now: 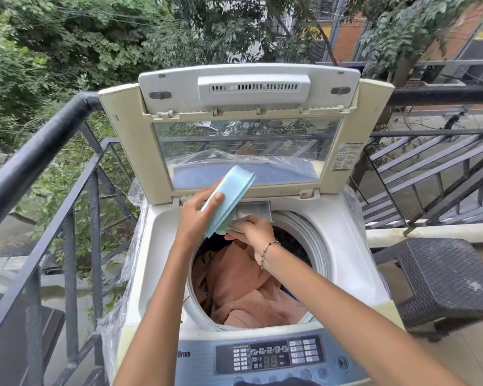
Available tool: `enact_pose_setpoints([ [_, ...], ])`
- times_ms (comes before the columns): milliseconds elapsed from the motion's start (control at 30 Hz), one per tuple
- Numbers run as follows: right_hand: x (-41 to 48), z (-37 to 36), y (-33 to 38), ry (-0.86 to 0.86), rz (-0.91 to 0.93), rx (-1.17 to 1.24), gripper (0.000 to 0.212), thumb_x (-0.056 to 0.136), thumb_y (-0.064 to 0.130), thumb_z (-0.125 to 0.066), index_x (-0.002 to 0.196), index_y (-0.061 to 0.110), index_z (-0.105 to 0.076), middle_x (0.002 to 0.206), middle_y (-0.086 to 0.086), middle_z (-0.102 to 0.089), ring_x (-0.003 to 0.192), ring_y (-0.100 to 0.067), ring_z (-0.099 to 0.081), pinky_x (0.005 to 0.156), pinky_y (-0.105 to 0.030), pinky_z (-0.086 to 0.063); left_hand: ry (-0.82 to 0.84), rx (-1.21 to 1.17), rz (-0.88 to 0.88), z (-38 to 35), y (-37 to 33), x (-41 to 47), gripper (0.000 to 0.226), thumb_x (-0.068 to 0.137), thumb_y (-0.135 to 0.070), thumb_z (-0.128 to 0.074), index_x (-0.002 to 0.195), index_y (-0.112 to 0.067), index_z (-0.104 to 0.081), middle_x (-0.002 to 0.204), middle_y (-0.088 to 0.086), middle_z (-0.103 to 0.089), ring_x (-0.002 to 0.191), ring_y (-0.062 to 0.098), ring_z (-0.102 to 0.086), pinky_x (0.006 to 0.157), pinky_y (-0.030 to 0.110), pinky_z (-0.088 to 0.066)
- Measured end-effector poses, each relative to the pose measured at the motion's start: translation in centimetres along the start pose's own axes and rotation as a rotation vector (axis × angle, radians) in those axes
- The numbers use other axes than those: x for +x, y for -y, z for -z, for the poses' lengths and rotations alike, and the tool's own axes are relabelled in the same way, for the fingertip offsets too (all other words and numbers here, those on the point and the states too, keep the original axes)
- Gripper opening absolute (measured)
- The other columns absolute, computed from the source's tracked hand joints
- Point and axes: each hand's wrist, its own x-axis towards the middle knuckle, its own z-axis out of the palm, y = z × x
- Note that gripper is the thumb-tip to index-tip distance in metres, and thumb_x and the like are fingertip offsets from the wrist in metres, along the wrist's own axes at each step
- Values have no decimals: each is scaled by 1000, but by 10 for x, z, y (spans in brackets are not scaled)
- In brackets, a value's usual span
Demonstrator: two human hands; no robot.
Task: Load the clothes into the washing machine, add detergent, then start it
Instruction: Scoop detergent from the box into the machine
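Note:
A white top-loading washing machine (162,263) stands before me with its lid (246,107) raised. Orange-brown clothes (240,291) fill the drum, with dark fabric behind them. My left hand (198,215) holds a pale blue detergent container (230,196) tilted, its lower end pointing down at the back rim. My right hand (251,229) grips the container's lower end, just in front of the open detergent drawer (255,211). The control panel (271,355) with its buttons lies at the near edge.
A black metal railing (39,151) runs along the left and behind the machine. A dark woven stool (446,277) sits to the right. Clear plastic sheeting (135,196) hangs around the machine's sides. Trees and buildings lie beyond the balcony.

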Motion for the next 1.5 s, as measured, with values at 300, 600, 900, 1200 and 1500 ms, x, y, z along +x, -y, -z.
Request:
enact_pose_setpoints([
  [300, 2, -3, 3, 11, 31, 10, 16, 82, -3, -64, 70, 1, -55, 80, -23, -65, 52, -22, -69, 58, -20, -58, 128, 119, -98, 3, -10, 7, 46, 82, -60, -51, 119, -38, -66, 106, -39, -62, 98, -19, -56, 78, 0, -37],
  [600, 3, -3, 3, 6, 32, 20, 15, 81, -4, -63, 71, 2, -54, 75, -20, -65, 50, -21, -69, 57, -18, -58, 84, 57, -37, -1, -6, 12, 61, 81, -58, -48, 105, -5, -70, 81, -25, -63, 76, -15, -56, 67, 2, -37],
  [900, 7, -1, 2, -1, 34, 29, 22, 81, -5, -63, 65, 4, -52, 73, -19, -64, 49, -21, -69, 58, -19, -58, 74, -5, -32, -2, -5, 12, 68, 80, -58, -46, 96, 5, -67, 70, -7, -60, 64, -7, -54, 59, 6, -38],
  [1200, 13, 7, -1, -44, 18, 41, 11, 80, -3, -67, 73, 1, -59, 79, -19, -66, 55, -22, -70, 58, -17, -57, -130, -441, 173, 3, 10, 6, 61, 69, -83, -49, 95, -33, -72, 89, 4, -71, 82, 28, -66, 71, 40, -55],
  [1500, 14, 16, -6, -84, 42, 31, 10, 78, -1, -69, 73, 3, -61, 82, -14, -66, 56, -23, -70, 59, -16, -57, -369, -791, 339, -6, 39, -8, 62, 89, -68, -33, 124, -25, -62, 121, 2, -68, 113, 21, -63, 100, 41, -48],
])
